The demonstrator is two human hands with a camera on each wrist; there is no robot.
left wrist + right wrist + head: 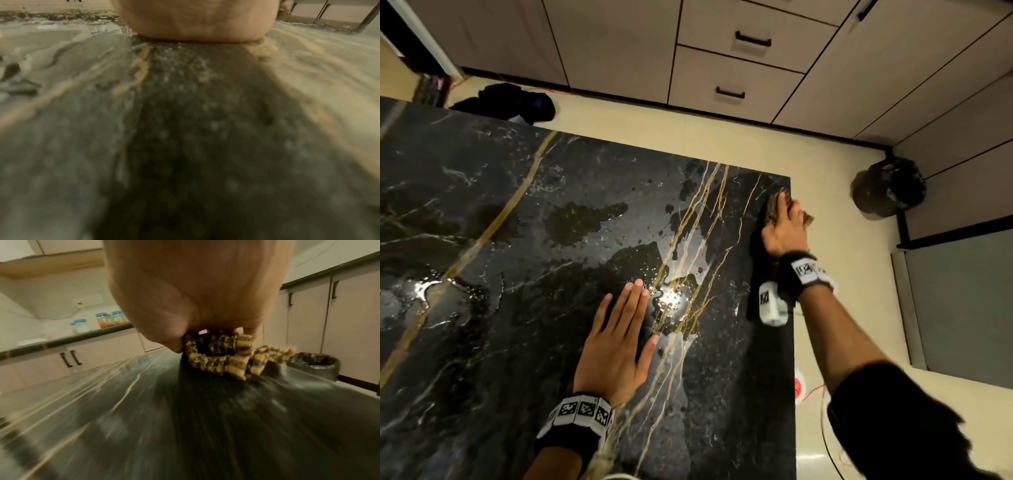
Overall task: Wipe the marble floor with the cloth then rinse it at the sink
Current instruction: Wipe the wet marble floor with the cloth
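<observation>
Right hand has the cloth bunched under its fingers at the marble's far corner. Left hand lies flat, holding nothing. Cloth looks soft, floppy, probably soggy, so grab it mid-bunch. Wet marble's likely slippery.

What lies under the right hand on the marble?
Under the right hand lies the cloth, orange and black, bunched on the wet marble near its far right corner. The marble directly beneath the cloth is covered, so its state cannot be seen.
</observation>
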